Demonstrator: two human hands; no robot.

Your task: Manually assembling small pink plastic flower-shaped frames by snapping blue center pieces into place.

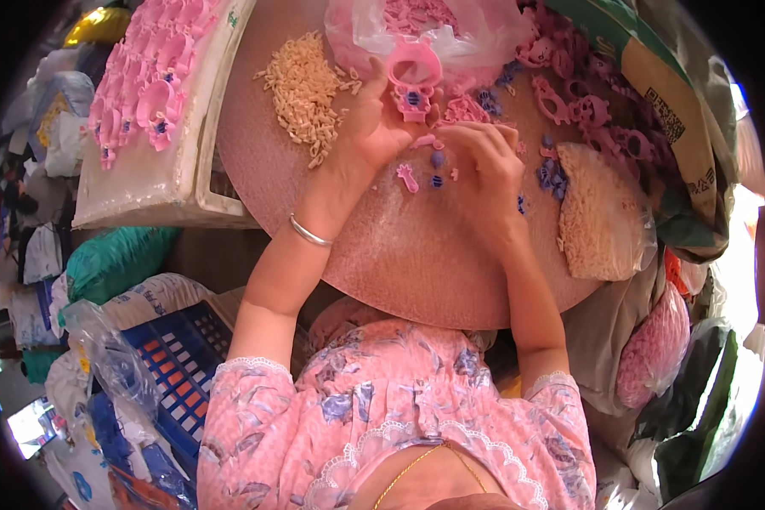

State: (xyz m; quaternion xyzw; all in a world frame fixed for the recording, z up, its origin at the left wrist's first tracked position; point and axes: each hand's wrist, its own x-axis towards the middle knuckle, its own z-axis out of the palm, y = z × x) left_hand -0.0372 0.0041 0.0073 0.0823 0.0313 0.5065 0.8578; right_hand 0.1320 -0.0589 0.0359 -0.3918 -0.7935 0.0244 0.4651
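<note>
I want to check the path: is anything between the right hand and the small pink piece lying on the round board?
Nothing visible blocks it. The small pink piece lies open on the round board, just left of the right hand. The left hand holds a pink ring toy above it.

We see a bright, warm scene lit evenly from above, with a pinkish cast over the round table (416, 263) and only soft shadows under the hands. Glare whitens the clear bag (476, 38) at the top and blows out the far right rim, while the centre stays sharp. Toward the rim we find strong fisheye bending, a black surround, and smeared, out-of-focus detail; the white tray (157, 183) at the left curves visibly.
</note>
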